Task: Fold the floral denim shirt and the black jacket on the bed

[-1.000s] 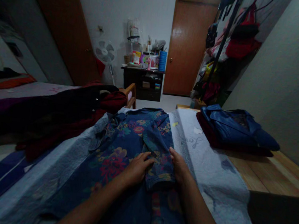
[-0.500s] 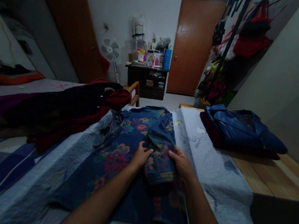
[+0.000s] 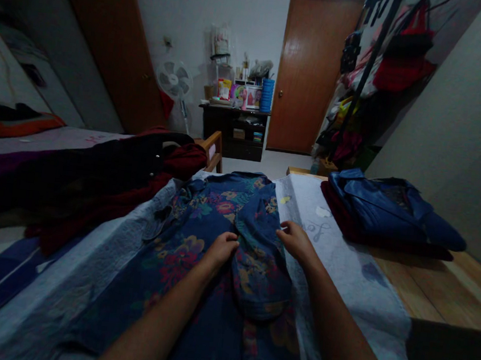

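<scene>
A dark blue jacket (image 3: pixel 187 260) with a colourful flower print lies spread on a pale quilted cover, collar end away from me. Its right-hand sleeve (image 3: pixel 262 268) is folded down over the front, with the cuff toward me. My left hand (image 3: pixel 222 251) is at the sleeve's left edge, fingers half curled and slightly parted from the thumb. At the sleeve's right edge, higher up, my right hand (image 3: pixel 297 241) has thumb and forefinger apart. Neither hand visibly lifts any cloth. The other sleeve (image 3: pixel 168 209) is bunched at the left.
The pale quilted cover (image 3: pixel 306 210) drapes over the work surface. Folded blue and dark red clothes (image 3: pixel 387 210) are stacked on a wooden board (image 3: pixel 401 283) at the right. Loose dark garments (image 3: pixel 82 169) heap on the left. Behind stand a fan (image 3: pixel 174 78) and a dark cabinet (image 3: pixel 234 128).
The bunched sleeve now lies flatter and longer, its cuff nearer me. My hands have loosened from it; the right one has moved a little up and away.
</scene>
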`<state>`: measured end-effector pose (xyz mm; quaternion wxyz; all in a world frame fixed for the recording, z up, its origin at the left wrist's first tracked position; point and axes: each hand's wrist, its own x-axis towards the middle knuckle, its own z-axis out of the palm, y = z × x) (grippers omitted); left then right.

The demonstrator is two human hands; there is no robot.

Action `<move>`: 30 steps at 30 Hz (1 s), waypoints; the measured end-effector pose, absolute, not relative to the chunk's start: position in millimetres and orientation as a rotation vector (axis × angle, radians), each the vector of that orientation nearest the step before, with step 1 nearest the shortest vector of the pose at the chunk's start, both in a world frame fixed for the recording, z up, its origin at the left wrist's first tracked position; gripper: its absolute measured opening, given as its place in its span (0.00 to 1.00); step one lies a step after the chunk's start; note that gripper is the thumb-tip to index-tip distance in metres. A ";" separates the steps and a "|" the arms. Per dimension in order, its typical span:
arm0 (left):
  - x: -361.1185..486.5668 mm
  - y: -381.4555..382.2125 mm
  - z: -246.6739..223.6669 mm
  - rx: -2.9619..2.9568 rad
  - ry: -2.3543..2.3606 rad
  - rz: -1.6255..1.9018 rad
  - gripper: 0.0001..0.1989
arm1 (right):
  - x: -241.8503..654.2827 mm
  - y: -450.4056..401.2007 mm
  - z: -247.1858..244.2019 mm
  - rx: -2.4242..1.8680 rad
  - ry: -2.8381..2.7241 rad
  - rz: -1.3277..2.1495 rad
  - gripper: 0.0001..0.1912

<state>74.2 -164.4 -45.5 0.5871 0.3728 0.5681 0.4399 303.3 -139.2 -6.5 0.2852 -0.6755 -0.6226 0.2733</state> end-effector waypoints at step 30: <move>57.5 -145.9 -55.8 1.369 1.523 0.965 0.17 | 267.8 122.8 -57.5 -1.752 -1.284 0.909 0.06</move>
